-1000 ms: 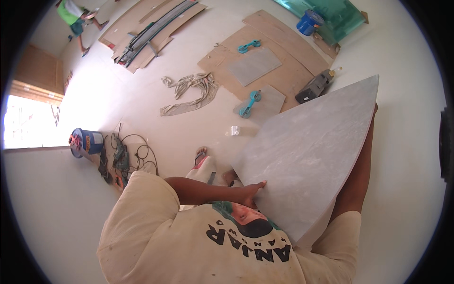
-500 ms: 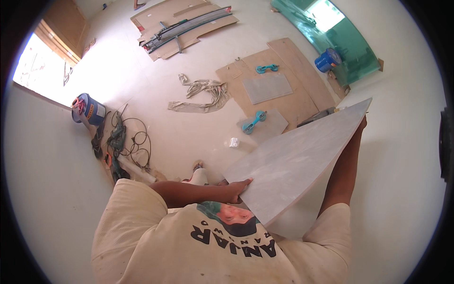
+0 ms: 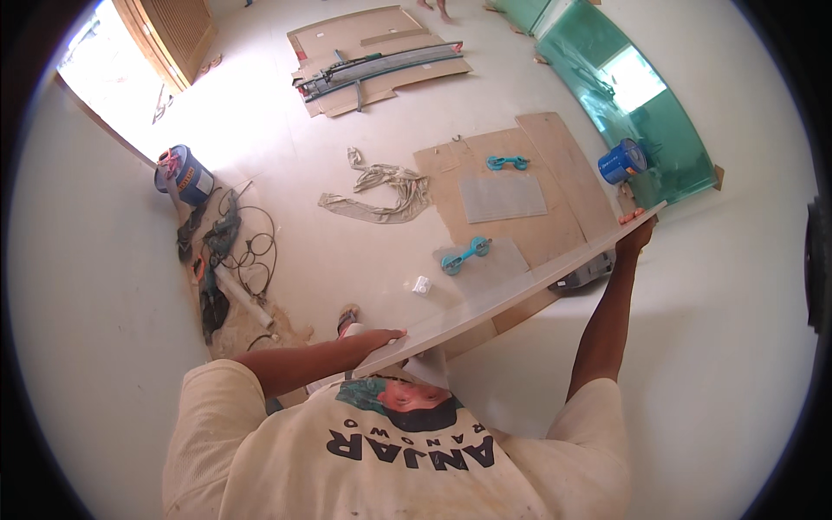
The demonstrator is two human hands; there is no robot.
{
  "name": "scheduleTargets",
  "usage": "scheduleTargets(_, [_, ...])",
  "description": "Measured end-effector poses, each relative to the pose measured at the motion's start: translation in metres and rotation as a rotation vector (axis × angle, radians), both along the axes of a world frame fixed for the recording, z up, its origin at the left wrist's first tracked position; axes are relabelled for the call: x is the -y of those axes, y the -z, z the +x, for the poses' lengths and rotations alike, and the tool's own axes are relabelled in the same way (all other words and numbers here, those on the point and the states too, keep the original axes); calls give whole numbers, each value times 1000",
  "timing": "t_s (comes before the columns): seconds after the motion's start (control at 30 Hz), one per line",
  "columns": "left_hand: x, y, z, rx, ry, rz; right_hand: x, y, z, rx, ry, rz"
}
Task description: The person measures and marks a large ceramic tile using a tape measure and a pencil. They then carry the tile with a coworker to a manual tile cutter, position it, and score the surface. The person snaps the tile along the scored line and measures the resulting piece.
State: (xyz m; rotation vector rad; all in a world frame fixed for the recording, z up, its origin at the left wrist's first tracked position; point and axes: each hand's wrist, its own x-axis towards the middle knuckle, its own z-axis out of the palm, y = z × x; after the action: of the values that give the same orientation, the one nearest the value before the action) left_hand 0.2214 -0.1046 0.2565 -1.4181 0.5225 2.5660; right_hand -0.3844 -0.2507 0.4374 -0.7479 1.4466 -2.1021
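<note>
Pale floor point(image 3: 286, 139) spreads across the room, with a white wall point(image 3: 87, 303) along the left side and a bright doorway at far left, its wooden door point(image 3: 178, 39) standing open. Left to right, we record the following.

Left: blue bucket point(image 3: 184, 178) near the wall, reddish items at its mouth. Just nearer, a corded power tool point(image 3: 224, 236) lies beside its looped black cable; a pale tube point(image 3: 243, 295) lies nearer still.

Our left hand point(image 3: 381, 341) grips the near left end of a large grey slab point(image 3: 503, 290). We hold this slab between both hands, tilted and seen almost edge-on, running from near left to farther right. Whether it touches the floor, we cannot tell.

Centre: a rail-shaped tool point(image 3: 381, 69) rests on cardboard at the far side; a rumpled cloth point(image 3: 407, 192) lies nearer, then a small white container point(image 3: 421, 285). Just right of it, a teal double-cup lifter point(image 3: 466, 256) sits on a grey tile point(image 3: 507, 255). Farther off, a second grey tile point(image 3: 503, 199) lies on brown cardboard point(image 3: 563, 173).

Right: our right hand point(image 3: 637, 232) holds the slab's far right end, fingers curled over its edge. A dark case point(image 3: 582, 275) shows just beside the slab; beyond stand another blue bucket point(image 3: 622, 162) and a green glossy sheet point(image 3: 685, 147).
</note>
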Motion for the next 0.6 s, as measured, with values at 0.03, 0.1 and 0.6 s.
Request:
scheduleTargets(0.03, [-4, 11, 4, -51, 73, -91, 1, -1, 8, -19, 67, 16])
scheduleTargets(0.1, [-4, 4, -3, -76, 6, -23, -1, -5, 15, -62, 216, 50])
scheduleTargets(0.6, [-10, -61, 8, 417, 192, -318, -22, -11, -4, -2, 133, -40])
